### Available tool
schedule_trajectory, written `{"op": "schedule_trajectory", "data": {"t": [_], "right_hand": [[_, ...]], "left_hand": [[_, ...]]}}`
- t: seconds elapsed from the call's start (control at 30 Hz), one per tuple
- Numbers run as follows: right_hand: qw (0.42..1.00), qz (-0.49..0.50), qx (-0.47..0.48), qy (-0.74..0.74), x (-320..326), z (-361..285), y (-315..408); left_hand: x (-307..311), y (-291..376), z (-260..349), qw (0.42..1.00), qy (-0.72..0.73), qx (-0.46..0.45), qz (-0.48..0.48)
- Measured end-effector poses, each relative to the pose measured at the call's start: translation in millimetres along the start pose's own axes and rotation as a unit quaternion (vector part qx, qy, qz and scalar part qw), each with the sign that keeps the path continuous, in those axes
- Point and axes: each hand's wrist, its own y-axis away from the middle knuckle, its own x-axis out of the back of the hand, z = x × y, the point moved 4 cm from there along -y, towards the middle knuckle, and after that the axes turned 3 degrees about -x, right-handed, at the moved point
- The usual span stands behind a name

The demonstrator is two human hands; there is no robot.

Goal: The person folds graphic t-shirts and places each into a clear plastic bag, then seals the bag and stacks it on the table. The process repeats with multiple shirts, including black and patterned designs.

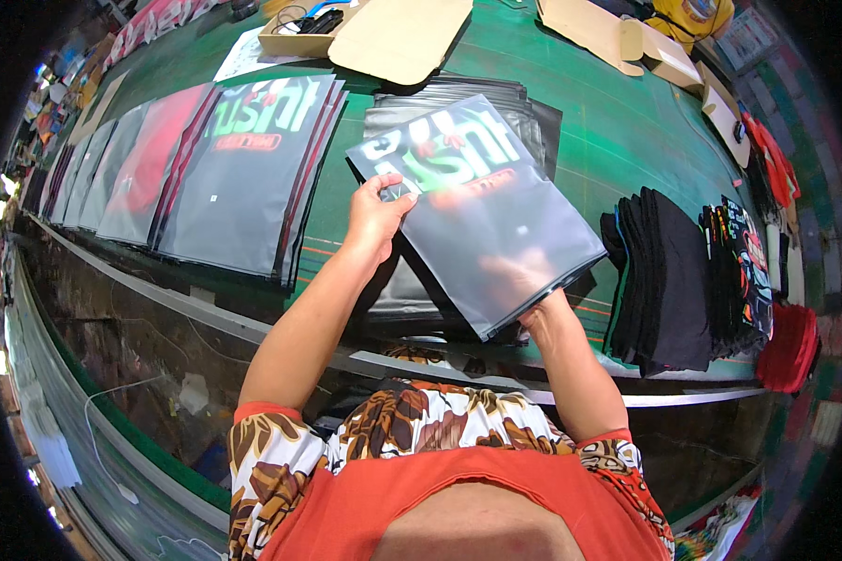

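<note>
A frosted plastic zip bag (pixel 488 217) with printed green, white and red lettering lies tilted in front of me, above the table. My left hand (pixel 375 217) pinches its left edge between thumb and fingers. My right hand (pixel 523 277) reaches in at the bag's near end, by the dark zip strip, and shows blurred through the plastic. Whether its fingers grip anything is hidden. Beneath the bag is a stack of dark plastic bags (pixel 456 91), partly covered by it.
On the left, filled bags (pixel 245 182) lie in an overlapping row, some with red cloth inside. Folded black garments (pixel 666 280) stand at right, beside printed black ones (pixel 740 266). Open cardboard boxes (pixel 400 35) sit across the green table (pixel 589 133). A person in yellow (pixel 695 17) is at far right.
</note>
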Motion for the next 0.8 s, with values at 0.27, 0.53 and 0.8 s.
{"op": "schedule_trajectory", "data": {"t": [0.27, 0.53, 0.8], "right_hand": [[0.993, -0.037, 0.011, -0.114, -10, -4, 13], [0.967, -0.025, 0.077, -0.243, 17, -4, 8], [0.983, -0.016, 0.017, 0.183, 45, -20, 56]], "left_hand": [[-26, 58, 9, 0.995, 0.074, 0.021, -0.056], [14, 14, 27, 0.999, 0.036, -0.02, -0.025], [22, 57, 32, 0.91, -0.375, -0.169, -0.045]]}}
